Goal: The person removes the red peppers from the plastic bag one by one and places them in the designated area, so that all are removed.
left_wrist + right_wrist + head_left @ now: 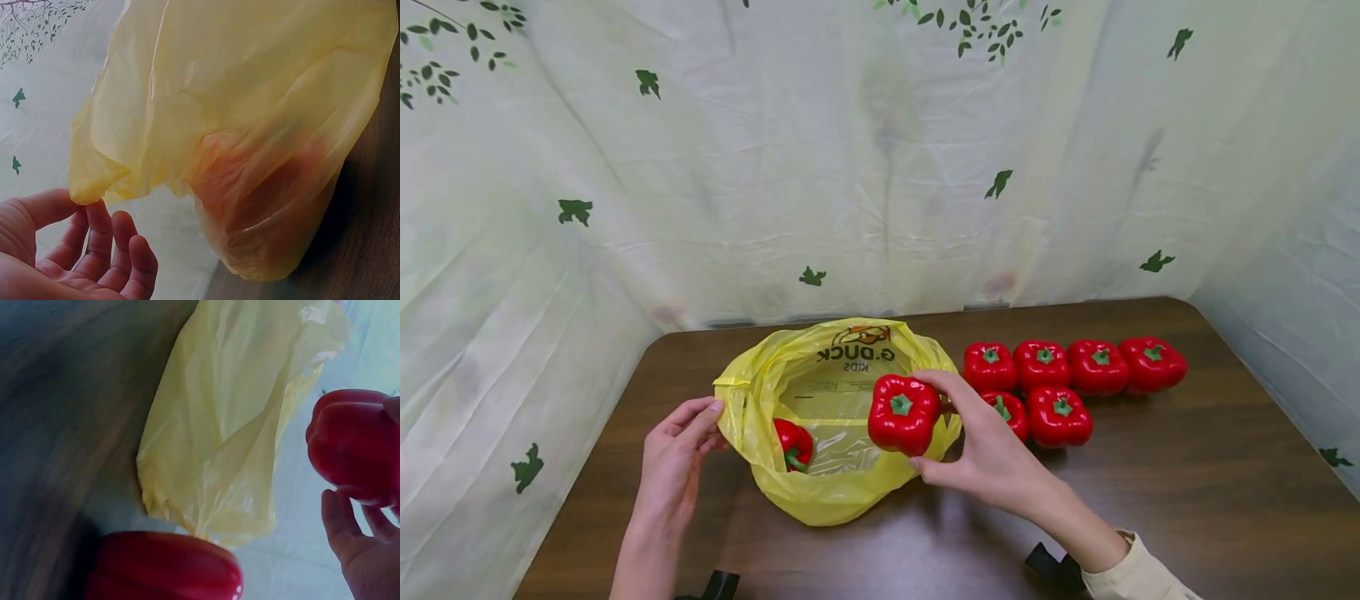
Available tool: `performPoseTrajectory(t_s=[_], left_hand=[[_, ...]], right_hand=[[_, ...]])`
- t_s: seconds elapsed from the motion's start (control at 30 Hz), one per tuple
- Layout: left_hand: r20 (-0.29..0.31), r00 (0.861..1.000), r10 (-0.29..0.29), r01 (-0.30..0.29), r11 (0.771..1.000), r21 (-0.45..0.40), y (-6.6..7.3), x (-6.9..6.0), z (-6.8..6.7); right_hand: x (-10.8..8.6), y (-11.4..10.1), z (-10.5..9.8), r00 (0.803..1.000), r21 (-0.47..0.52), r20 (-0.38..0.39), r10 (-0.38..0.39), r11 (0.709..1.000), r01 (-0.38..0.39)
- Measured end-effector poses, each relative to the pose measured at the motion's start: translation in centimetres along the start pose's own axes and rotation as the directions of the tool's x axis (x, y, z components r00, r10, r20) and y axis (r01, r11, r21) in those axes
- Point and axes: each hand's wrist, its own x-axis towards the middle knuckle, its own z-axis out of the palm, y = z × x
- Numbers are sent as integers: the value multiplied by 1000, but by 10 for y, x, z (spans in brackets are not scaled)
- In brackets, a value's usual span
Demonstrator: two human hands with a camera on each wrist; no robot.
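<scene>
A yellow plastic bag stands on the table with its mouth spread wide. My left hand pinches the left edge of the bag's rim between thumb and index finger, as the left wrist view also shows. My right hand grips a red bell pepper, green stem toward the camera, over the right side of the bag's mouth. Inside the bag at the left lies another red bell pepper; its reddish shape shows through the plastic in the left wrist view.
Right of the bag, several red bell peppers sit in two rows on the brown table, the near row partly behind my right hand. A pale curtain with leaf prints hangs behind the table and along its sides.
</scene>
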Motion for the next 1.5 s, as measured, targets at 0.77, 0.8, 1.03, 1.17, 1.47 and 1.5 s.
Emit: performPoseTrajectory(t_s=[0.77,0.8,1.03,1.17,1.47,1.5], left_hand=[[11,1000,2,-2,1000,-3,0,1,0],[11,1000,0,0,1000,-4,0,1,0],[13,1000,3,-3,1000,-8,-1,1,0],[16,1000,6,-6,1000,-20,-1,2,-1],[11,1000,4,-3,1000,-7,0,1,-1],[10,1000,4,-4,1000,-8,-1,1,-1]], right_hand=[[-38,13,-46,995,85,-77,61,995,-54],[-39,15,-49,995,79,-83,63,995,-57],[-51,23,-68,991,33,-108,81,996,-78],[-56,26,-76,990,-8,-111,87,996,-88],[-71,33,-94,987,-48,-133,93,994,-100],[-72,34,-96,987,-52,-134,91,994,-99]])
